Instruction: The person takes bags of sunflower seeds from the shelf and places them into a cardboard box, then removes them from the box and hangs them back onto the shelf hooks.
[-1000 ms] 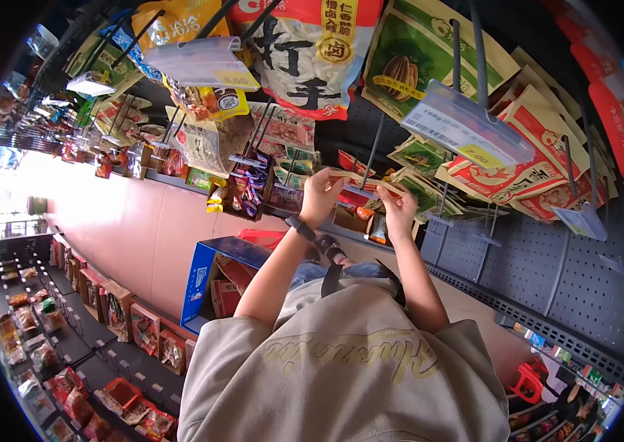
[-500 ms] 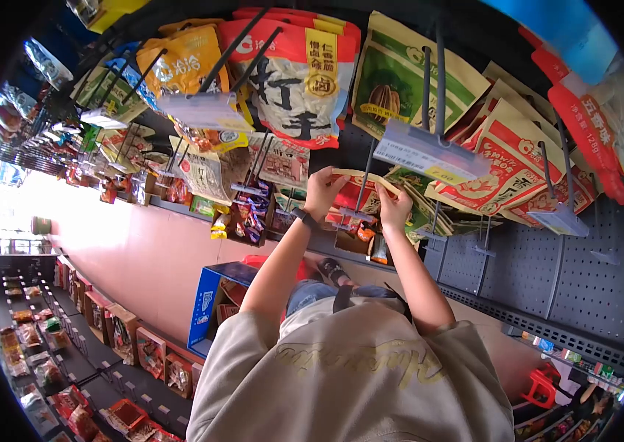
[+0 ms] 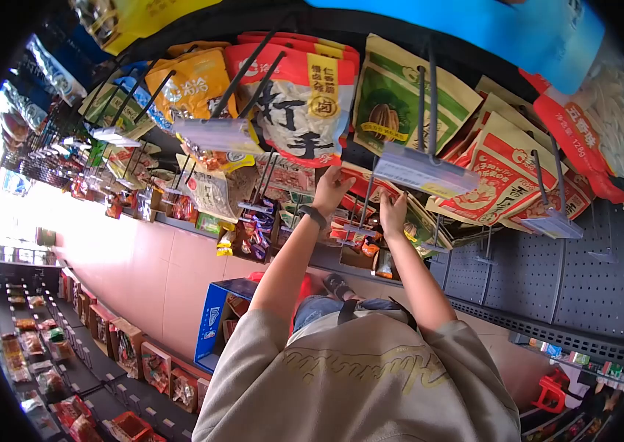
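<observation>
A red packet with a pale top edge (image 3: 360, 179) hangs at a thin metal hook, between my two hands. My left hand (image 3: 332, 191), with a dark band on its wrist, is closed on the packet's left end. Pinched at the other end of the packet is my right hand (image 3: 393, 214). Green packets (image 3: 421, 225) hang just right of my right hand. Above my hands are a large red and white bag (image 3: 304, 103) and a green and beige bag (image 3: 407, 96), both on hooks.
Price-tag holders (image 3: 426, 171) stick out on hooks above my right hand. Red and beige packets (image 3: 492, 173) hang to the right, beside a perforated dark panel (image 3: 525, 265). A blue box (image 3: 212, 324) stands on the floor at left. Low shelves with packets (image 3: 50, 379) lie further left.
The packet between my hands has tilted and lowered so more of its red face shows. My hands have come slightly lower at the hook. The camera view has shifted, showing more bags at the top.
</observation>
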Demonstrator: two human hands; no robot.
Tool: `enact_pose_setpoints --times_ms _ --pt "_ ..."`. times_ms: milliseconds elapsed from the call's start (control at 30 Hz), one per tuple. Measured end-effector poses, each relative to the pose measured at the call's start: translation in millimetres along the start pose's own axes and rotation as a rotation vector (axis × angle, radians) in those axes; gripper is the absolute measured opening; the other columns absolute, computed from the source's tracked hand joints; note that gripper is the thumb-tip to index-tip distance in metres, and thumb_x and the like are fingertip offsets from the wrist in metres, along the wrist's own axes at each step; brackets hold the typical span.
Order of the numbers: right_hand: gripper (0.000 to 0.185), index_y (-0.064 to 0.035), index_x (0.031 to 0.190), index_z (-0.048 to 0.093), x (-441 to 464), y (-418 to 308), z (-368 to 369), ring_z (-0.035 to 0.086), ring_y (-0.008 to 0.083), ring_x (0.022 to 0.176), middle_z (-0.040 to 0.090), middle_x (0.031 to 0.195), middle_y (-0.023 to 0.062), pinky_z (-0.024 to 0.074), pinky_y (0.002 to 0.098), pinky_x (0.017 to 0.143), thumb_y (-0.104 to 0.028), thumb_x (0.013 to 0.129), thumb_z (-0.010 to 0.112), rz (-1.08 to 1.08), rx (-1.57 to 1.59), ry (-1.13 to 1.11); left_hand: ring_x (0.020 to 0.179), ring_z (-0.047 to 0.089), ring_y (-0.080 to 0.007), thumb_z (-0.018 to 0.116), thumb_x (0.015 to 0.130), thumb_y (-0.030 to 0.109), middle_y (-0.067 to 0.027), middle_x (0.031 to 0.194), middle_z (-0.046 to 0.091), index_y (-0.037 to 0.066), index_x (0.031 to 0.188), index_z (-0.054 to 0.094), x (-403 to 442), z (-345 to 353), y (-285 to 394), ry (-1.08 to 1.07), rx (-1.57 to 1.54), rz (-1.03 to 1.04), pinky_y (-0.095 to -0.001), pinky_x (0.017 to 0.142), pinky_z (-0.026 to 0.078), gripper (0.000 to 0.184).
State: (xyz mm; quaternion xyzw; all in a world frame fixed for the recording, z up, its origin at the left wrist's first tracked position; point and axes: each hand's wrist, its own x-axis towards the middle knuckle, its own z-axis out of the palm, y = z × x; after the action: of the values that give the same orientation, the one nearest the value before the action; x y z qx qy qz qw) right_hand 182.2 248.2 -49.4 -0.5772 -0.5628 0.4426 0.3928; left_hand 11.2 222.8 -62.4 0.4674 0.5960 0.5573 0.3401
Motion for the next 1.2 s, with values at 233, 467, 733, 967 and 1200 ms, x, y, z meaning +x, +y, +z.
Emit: enact_pose_setpoints --times_ms 233,467,733,967,1200 --pt "0.022 -0.0095 0.102 0.057 -7.1 89.5 12.7 0.048 0.0036 0.066 0.063 0.098 0.0017 0.0359 0.0215 0.056 -0.028 0.09 0.056 0.282 0.238 -0.257 0.094 0.057 -0.0124 0.054 0.084 -0.001 -0.0044 0.1 0.061 0.001 0.107 0.056 -113.2 -35.0 -13.6 0.004 -0.32 -0.179 -0.0259 0.082 0.047 0.023" --pt "0.021 -0.0061 0.095 0.062 -104.2 79.4 16.7 0.065 0.0173 0.074 0.067 0.085 0.0096 0.0512 0.0289 0.068 -0.023 0.09 0.051 0.787 0.207 -0.938 0.081 0.063 -0.0152 0.048 0.078 -0.006 -0.0094 0.088 0.065 -0.002 0.099 0.059 -307.3 -99.4 -26.7 0.591 -0.15 -0.471 -0.0275 0.067 0.051 0.024" --pt "0.022 -0.006 0.095 0.061 -227.2 10.5 111.6 0.061 0.0083 0.068 0.065 0.079 0.0025 0.0482 0.021 0.057 -0.027 0.092 0.053 0.637 -0.149 -1.806 0.075 0.064 -0.016 0.053 0.08 0.002 -0.0097 0.083 0.067 0.002 0.093 0.063 -450.7 -144.7 -40.9 1.063 0.184 -0.707 -0.0275 0.07 0.05 0.016" --pt "0.023 -0.0014 0.11 0.054 -299.3 56.3 194.7 0.062 0.0167 0.089 0.062 0.1 0.0103 0.0491 0.0264 0.075 -0.014 0.091 0.054 0.472 -0.163 -1.727 0.088 0.064 -0.0268 0.059 0.077 0.013 -0.0159 0.092 0.066 0.001 0.096 0.063 -505.8 -148.2 -80.7 1.145 0.239 -1.021 -0.0346 0.079 0.049 0.023" --pt "0.031 -0.0017 0.109 0.056 -352.8 135.6 259.5 0.061 0.0158 0.085 0.063 0.097 0.0078 0.0466 0.0254 0.067 -0.02 0.085 0.059 0.561 -0.485 -1.374 0.104 0.056 -0.0342 0.065 0.075 0.018 -0.021 0.109 0.059 0.0 0.111 0.054 -467.8 -179.2 -127.9 1.04 0.26 -1.02 -0.0394 0.087 0.046 0.042"
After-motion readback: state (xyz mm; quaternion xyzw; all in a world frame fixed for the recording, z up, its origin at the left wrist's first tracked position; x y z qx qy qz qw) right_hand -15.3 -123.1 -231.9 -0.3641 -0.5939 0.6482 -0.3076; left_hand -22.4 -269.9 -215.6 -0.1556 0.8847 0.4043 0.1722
